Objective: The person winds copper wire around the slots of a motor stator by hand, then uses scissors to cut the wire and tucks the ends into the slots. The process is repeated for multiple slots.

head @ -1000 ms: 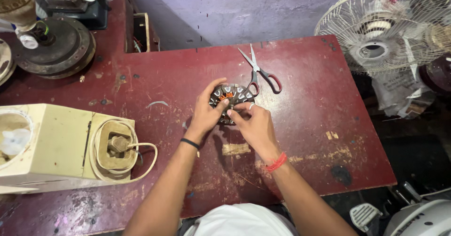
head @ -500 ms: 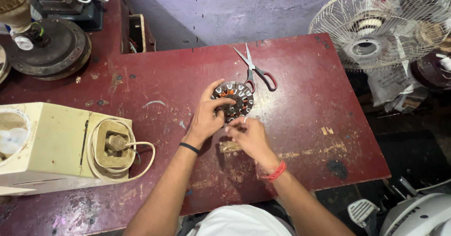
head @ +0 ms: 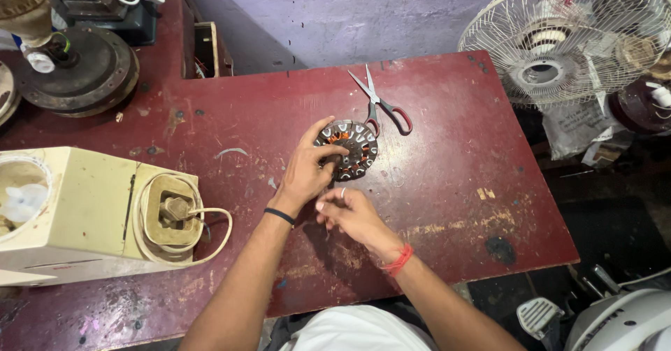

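At the far left, a cream appliance (head: 77,215) lies on its side on the dark red counter (head: 447,148). Its open mouth at the left edge shows a pale, blurred part inside, too unclear to name. A white cord (head: 210,236) is wound round the square fitting at its base. Behind it, at the counter's back left, sits a round dark metal disc (head: 80,71) with a bottle-like thing standing on it. Just right of the disc stands an open wooden box (head: 206,47); some thin wires show inside, little else can be made out.

Near the middle, the left hand (head: 307,169), with a black band at the wrist, has its grip closed on a round stator (head: 347,148) with copper windings, fingers over its near left rim, holding it on the counter. The right hand (head: 353,215), with a ring and a red wrist thread, hovers just in front of the stator, fingertips pinched together; whether it holds anything fine I cannot tell. Red-handled scissors (head: 381,103) lie open just behind the stator, the handle touching or nearly touching its rim.

To the right, off the counter, stands a white fan (head: 566,40) with a wire cage.
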